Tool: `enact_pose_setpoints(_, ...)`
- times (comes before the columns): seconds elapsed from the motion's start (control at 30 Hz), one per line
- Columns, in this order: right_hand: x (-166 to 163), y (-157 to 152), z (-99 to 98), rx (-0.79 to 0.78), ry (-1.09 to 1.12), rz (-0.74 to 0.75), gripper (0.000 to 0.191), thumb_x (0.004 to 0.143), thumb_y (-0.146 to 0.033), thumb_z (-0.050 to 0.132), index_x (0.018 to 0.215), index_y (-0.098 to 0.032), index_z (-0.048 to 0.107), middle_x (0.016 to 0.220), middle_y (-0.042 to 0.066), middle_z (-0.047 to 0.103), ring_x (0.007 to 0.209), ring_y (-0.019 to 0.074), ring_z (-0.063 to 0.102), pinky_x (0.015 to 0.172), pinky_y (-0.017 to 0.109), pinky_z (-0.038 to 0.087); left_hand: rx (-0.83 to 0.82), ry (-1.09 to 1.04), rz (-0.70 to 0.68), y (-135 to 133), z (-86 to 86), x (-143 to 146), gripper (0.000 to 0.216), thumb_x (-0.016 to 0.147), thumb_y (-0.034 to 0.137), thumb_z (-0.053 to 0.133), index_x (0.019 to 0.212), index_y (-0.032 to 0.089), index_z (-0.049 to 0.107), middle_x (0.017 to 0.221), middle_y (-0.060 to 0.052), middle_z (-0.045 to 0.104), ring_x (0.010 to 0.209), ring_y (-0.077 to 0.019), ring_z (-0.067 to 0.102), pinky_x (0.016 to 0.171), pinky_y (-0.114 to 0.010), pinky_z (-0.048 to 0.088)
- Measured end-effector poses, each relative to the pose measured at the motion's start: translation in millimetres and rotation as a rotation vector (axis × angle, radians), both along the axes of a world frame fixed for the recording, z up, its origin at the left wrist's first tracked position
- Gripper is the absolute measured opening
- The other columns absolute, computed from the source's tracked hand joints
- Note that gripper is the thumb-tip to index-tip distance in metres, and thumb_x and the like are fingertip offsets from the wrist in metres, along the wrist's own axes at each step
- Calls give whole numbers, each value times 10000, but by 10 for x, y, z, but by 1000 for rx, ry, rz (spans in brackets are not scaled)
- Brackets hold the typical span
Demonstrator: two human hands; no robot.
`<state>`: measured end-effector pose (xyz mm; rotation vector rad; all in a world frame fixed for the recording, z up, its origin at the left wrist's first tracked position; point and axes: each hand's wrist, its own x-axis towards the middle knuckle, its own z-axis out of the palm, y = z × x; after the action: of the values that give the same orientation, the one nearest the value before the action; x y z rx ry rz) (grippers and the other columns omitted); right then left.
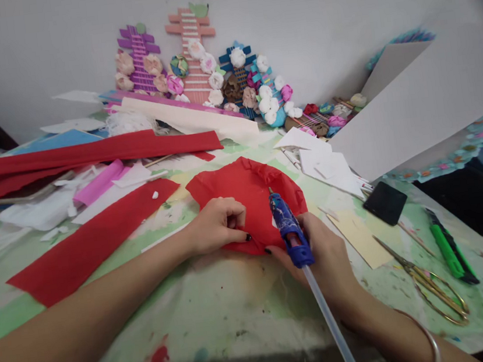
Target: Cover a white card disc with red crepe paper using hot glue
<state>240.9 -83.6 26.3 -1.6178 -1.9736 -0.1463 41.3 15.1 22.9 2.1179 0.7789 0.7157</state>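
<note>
A piece of red crepe paper point(242, 187), roughly round with crumpled, folded edges, lies on the table in front of me. My left hand point(220, 224) rests on its left side, fingers curled in and thumb pressed at the near edge. My right hand point(321, 253) is wrapped round a blue glue gun point(290, 231) with white smears on it. A long clear glue stick point(331, 317) sticks out of its back end. The nozzle points away from me, over the right part of the red paper. Whether the nozzle touches the paper I cannot tell.
Red crepe strips point(94, 240) and a white tray point(38, 212) lie at left. Gold-handled scissors point(430, 284), a green cutter point(450, 249) and a black phone point(386, 203) lie at right. Paper-flower crafts point(196, 63) lean on the wall. A white board point(412, 101) stands at back right.
</note>
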Motion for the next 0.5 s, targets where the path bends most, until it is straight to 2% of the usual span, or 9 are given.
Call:
enact_pose_setpoints(0.1, -16, -22, -6, 34, -23, 3, 225, 805, -375, 591, 855, -219, 437, 715, 5, 569, 565, 154, 521, 499, 245, 349, -3, -20, -12, 21, -17, -11, 250, 654, 161, 680, 564, 153, 447, 593, 44, 448, 550, -83, 398, 523, -223, 310)
enact_pose_setpoints(0.3, -42, -11, 4, 41, -6, 10, 234, 795, -379, 605, 869, -221, 448, 726, 0, 569, 574, 148, 515, 512, 244, 361, 21, -23, -125, 145, -64, -59, 197, 744, 255, 661, 650, 141, 531, 667, 14, 532, 600, -98, 453, 552, -218, 358)
enact_pose_setpoints(0.5, 2, -19, 118, 38, 51, -32, 260, 760, -384, 640, 855, -222, 461, 682, -12, 538, 564, 144, 488, 533, 247, 368, 98, -6, -101, 171, -102, -49, 207, 761, 275, 672, 664, 147, 542, 619, 32, 521, 569, -90, 441, 543, -206, 336)
